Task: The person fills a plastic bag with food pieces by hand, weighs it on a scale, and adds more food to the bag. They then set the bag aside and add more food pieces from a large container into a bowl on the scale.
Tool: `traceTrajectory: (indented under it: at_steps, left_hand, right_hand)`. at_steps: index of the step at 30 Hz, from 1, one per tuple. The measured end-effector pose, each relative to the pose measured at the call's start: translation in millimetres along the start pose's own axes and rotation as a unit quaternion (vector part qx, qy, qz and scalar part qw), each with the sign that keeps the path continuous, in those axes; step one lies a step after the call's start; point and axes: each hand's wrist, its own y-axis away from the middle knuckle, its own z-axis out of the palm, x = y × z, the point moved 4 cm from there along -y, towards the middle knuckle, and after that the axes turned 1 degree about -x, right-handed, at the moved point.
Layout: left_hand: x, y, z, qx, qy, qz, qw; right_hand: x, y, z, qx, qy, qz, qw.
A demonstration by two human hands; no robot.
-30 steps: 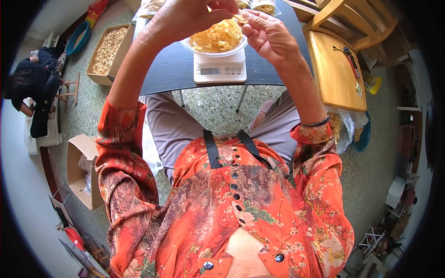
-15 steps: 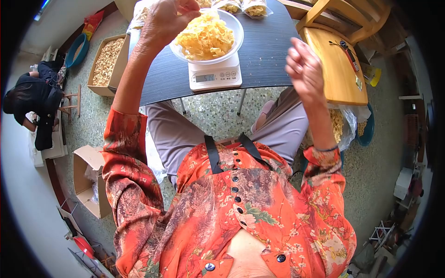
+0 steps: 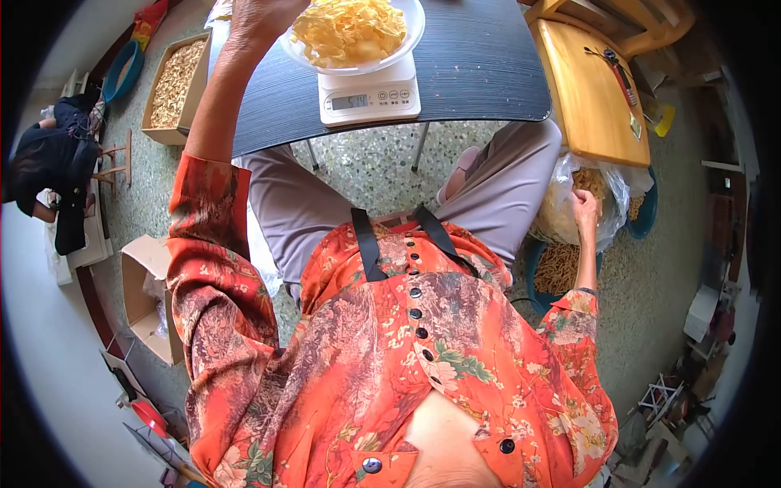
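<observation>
the bowl (image 3: 411,37) sits on the scale (image 3: 370,99) on the counter (image 3: 480,73). a box (image 3: 171,85) lies on the floor left of the counter. a chair (image 3: 586,93) stands right of it, with the bag (image 3: 560,207) before the chair.

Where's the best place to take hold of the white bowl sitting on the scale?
Grip the bowl by its bare right rim, coming from the right: chips are heaped in the middle, and the left hand is at its left rim.

Home food-packing workroom: weighing scale (image 3: 370,93), snack-filled carton (image 3: 172,85), terrazzo floor (image 3: 366,171).
</observation>
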Motion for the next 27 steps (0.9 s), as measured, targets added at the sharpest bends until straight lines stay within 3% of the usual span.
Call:
traceTrajectory:
  at_steps: [2, 4, 9, 15, 17, 18, 20, 27]
  left_hand:
    - [1.8, 1.6, -2.1, 0.003, 0.007, -0.015, 1.0]
    - [12.8, 5.1, -6.5, -0.016, -0.081, -0.008, 0.997]
    - [8.7, 5.3, -5.8, -0.096, -0.092, -0.117, 0.984]
    - [-0.7, 1.8, -7.0, -0.101, -0.086, -0.071, 0.989]
    - [3.5, 3.0, -9.7, -0.112, -0.077, -0.097, 0.986]
    - [4.8, 1.9, -10.4, -0.125, -0.066, -0.123, 0.982]
    - [-4.6, 1.0, -5.5, -0.14, -0.057, -0.127, 0.98]
    - [1.9, 5.1, -14.9, -0.102, 0.002, -0.12, 0.988]
  right_hand:
    - [31.6, -9.3, 20.3, -0.013, -0.014, -0.03, 0.999]
    - [32.5, -9.3, 33.3, -0.047, -0.064, -0.034, 0.996]
    - [33.3, -17.9, 44.7, -0.061, -0.021, -0.087, 0.994]
    - [15.4, -16.1, 40.4, -0.07, -0.011, -0.093, 0.993]
    - [12.0, -12.1, 41.7, -0.08, -0.154, -0.026, 0.984]
    - [6.7, -9.5, 42.4, -0.077, -0.157, -0.029, 0.984]
    - [1.5, 0.5, 43.2, -0.091, -0.337, -0.002, 0.937]
    - [16.4, -11.3, 46.6, -0.072, -0.163, -0.06, 0.982]
